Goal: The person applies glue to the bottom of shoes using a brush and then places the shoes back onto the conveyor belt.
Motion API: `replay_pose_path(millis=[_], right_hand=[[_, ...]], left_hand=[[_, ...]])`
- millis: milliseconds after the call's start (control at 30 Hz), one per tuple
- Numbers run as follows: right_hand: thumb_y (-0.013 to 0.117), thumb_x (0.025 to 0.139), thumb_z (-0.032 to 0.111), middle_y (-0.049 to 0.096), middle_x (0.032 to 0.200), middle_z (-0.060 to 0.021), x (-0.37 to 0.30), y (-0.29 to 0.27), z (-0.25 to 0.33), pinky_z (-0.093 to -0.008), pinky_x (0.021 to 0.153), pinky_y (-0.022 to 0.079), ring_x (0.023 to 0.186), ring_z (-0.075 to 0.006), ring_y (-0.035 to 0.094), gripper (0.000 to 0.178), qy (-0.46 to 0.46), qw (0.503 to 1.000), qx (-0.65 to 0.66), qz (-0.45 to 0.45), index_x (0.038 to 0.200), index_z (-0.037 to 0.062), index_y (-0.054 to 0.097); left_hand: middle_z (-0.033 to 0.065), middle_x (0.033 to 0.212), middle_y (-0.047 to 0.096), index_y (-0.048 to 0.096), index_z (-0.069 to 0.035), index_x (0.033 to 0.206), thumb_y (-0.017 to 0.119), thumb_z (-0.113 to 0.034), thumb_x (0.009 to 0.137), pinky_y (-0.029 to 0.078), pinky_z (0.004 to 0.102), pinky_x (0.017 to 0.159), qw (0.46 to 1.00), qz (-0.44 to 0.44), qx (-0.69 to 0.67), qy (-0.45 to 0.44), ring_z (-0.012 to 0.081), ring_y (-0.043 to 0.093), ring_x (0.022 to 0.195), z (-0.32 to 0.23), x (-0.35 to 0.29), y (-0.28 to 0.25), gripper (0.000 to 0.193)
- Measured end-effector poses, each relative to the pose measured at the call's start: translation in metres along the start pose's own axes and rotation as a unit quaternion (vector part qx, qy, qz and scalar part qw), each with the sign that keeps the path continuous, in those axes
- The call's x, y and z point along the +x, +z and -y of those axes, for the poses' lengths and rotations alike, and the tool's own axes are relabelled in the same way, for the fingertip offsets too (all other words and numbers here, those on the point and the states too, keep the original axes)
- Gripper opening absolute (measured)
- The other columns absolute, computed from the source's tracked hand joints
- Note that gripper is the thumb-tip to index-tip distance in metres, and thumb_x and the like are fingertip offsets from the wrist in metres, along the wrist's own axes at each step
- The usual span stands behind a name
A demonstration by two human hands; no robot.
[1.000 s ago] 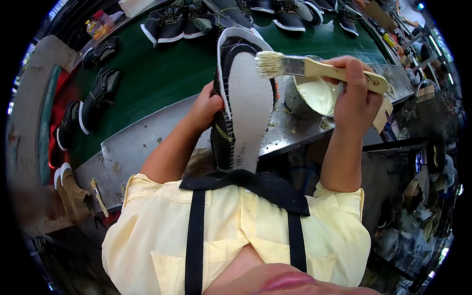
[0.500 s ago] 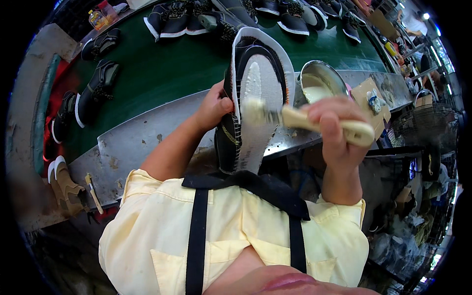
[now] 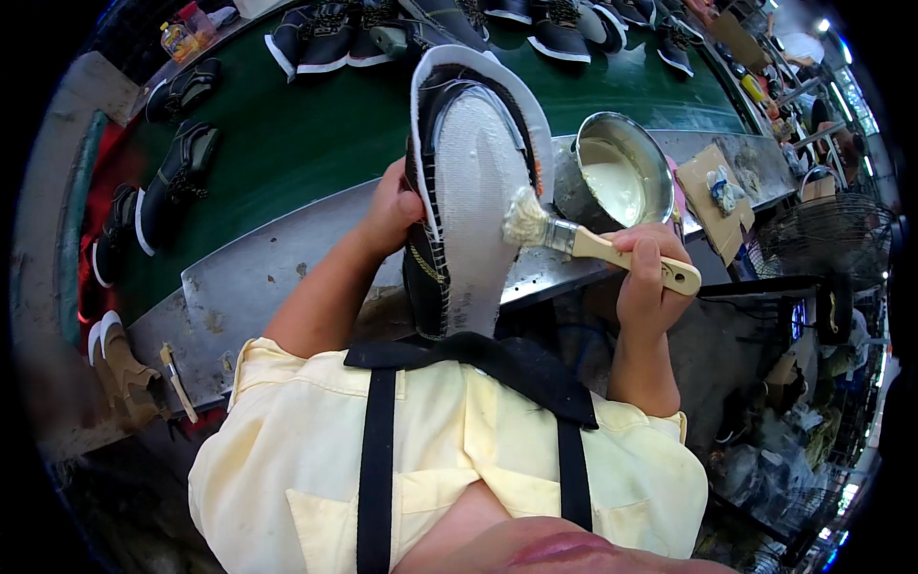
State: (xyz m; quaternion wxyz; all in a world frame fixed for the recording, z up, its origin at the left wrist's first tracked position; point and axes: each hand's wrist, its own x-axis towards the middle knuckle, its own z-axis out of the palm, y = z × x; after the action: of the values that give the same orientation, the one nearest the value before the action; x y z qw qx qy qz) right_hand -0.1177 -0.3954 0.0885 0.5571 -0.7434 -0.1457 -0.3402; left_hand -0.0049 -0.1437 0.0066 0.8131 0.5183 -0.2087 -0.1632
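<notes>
My left hand grips the left side of a black shoe, thumb on the near edge and fingers hidden behind it. The shoe's underside faces me, with a pale, wet-looking bottom ringed by a white edge. Closed round the wooden handle of a paintbrush, my right hand keeps it almost level. Its bristles, clotted with white paste, are at the right edge of the shoe bottom. Just beyond this hand, a metal pot holds creamy white glue.
Several black shoes stand on the green belt. A metal ledge runs along its near side, with a second brush and brown boots at left. Right of the pot lies cardboard; a wire-caged fan stands beyond.
The brush has gone from the middle of the shoe bottom to its right edge. The thick white streak is now spread into a thin film. The shoe has shifted slightly left.
</notes>
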Motion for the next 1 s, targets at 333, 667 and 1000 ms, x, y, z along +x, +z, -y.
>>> replay_pose_path(millis=[333,667,1000], right_hand=[[0.069,0.072,-0.004,0.062,0.105,-0.0157,0.003,0.001,-0.008,-0.0295,0.079,0.05,0.094,-0.0234,0.062,0.02,-0.108,0.989,-0.066,0.082,0.09,0.0049,0.071],[0.063,0.065,-0.008,0.06,0.106,-0.0152,-0.024,0.0,-0.025,-0.029,0.078,0.048,0.092,-0.0226,0.06,0.02,-0.023,0.993,0.03,0.113,0.079,0.004,0.068],[0.058,0.067,-0.007,0.057,0.108,-0.015,-0.043,-0.001,-0.039,-0.0302,0.085,0.045,0.096,-0.0228,0.058,0.019,0.023,0.986,0.129,0.106,0.079,0.0031,0.068]], left_hand=[[0.0088,0.115,0.057,0.043,0.003,0.129,0.075,-0.072,0.053,0.044,0.0304,0.09,0.998,0.033,0.045,-0.031,0.0159,0.055,0.105,-0.024,-0.001,-0.002,0.111],[0.0111,0.122,0.053,0.039,0.002,0.133,0.069,-0.078,0.053,0.045,0.0334,0.09,0.998,-0.009,0.062,-0.024,0.0195,0.053,0.11,-0.032,-0.011,-0.003,0.118],[0.0114,0.125,0.053,0.037,0.001,0.135,0.065,-0.075,0.063,0.045,0.0357,0.092,0.997,-0.018,0.064,-0.027,0.0222,0.054,0.113,-0.02,-0.019,-0.023,0.108]])
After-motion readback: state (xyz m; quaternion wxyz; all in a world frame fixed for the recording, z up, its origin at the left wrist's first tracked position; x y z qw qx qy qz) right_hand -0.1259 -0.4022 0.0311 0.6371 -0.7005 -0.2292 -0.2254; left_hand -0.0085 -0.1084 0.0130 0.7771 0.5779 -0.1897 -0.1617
